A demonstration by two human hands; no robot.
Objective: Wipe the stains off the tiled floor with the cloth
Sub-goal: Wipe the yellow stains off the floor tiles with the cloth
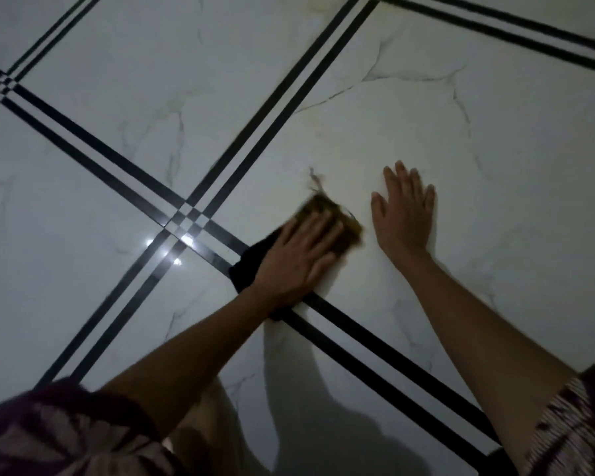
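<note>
A person kneeling over a glossy white marble-look tiled floor [426, 108] crossed by double black border strips [93, 149] works a cloth across it. At far left, a crossing of the strips [186, 218] catches small bright glints of light and the tiles there look clean. Just right of that crossing, the left hand [299, 259] lies flat and spread, palm down, pressing a dark, frayed cloth with an olive-brown patterned end [327, 209] onto the tile; the fingers are not curled around the fabric but pin it from above. The cloth's black tail sticks out beneath the wrist, over a border strip, and loose threads trail from its far edge. Its outline is blurred, which suggests a stroke in progress. Just beside it, not touching, the right hand [404, 214] rests open and empty on the bare tile, fingers splayed, apparently bracing the body.

Progress is hard to judge: the tile around both hands shows only grey veining and no obvious marks. A faint yellowish smear [318, 5] sits at the top edge, well apart from the cloth, and appears to be left to wipe.
</note>
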